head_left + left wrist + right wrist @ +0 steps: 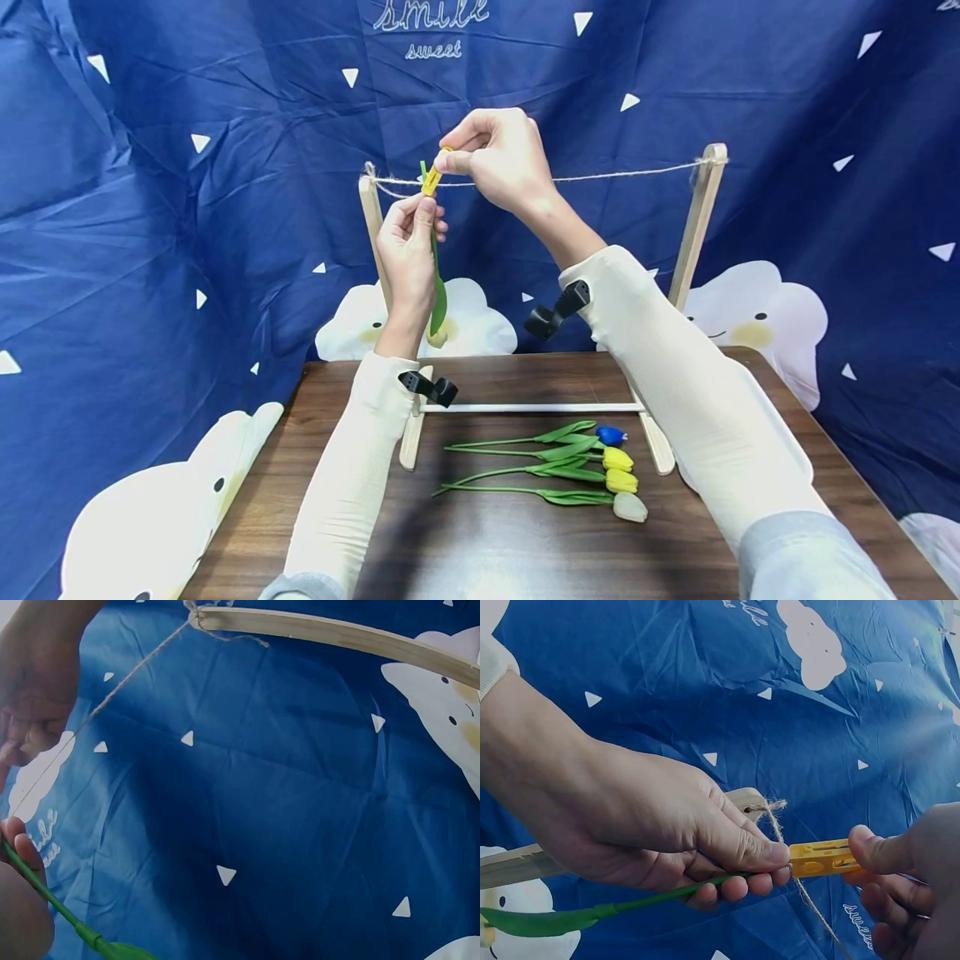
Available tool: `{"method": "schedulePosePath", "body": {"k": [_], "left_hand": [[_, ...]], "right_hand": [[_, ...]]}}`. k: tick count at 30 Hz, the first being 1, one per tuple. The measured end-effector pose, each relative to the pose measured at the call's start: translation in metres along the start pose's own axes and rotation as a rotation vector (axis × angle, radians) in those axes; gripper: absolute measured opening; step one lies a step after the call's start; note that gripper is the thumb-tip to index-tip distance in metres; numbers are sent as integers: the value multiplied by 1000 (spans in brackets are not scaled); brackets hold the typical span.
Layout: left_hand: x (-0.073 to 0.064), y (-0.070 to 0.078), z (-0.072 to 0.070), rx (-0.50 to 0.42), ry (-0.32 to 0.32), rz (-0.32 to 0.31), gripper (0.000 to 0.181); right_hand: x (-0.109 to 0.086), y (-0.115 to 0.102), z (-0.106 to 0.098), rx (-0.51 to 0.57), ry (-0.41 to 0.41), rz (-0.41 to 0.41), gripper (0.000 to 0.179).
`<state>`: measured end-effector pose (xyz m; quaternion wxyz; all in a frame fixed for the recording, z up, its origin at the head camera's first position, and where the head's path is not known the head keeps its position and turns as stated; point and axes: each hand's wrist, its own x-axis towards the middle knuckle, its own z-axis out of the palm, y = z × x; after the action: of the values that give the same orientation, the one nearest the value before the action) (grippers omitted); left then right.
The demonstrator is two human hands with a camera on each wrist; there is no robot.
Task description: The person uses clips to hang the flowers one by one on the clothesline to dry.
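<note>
My right hand (506, 158) pinches a yellow clothespin (432, 179) by its handle end, at the twine (600, 177) near the left post. Just below the clothespin, my left hand (408, 246) pinches the green stem (675, 892) of an artificial tulip against the twine. The tulip hangs head down, its leaf (438, 308) below the left hand and its pale bloom (437, 337) at the bottom. In the right wrist view the clothespin (821, 858) meets the twine right by the left thumb tip; whether its jaws have closed on the stem I cannot tell.
A wooden frame with a left post (372, 225) and a right post (697, 225) carries the twine; a white bar (532, 408) joins its feet. On the brown table (480, 550) lie several tulips: a blue one (611, 435), two yellow (617, 458) and a white one (630, 507).
</note>
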<state>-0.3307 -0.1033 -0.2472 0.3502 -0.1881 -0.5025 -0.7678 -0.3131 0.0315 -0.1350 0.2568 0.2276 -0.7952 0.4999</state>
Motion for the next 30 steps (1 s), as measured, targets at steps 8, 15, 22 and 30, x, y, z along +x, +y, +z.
{"method": "schedulePosePath", "body": {"k": [8,15,22,30], "left_hand": [[2,2,0,-34,5,2,8],[4,6,2,-42,2,-9,6],[5,0,-1,-35,34,-37,6],[5,-5,-5,-30,39,-50,10]], "right_hand": [[-3,-4,0,18,23,-39,17],[-2,-8,1,29,30,-42,16],[1,-1,5,-33,15,11,16],[3,4,10,0,-11,47,17]]}}
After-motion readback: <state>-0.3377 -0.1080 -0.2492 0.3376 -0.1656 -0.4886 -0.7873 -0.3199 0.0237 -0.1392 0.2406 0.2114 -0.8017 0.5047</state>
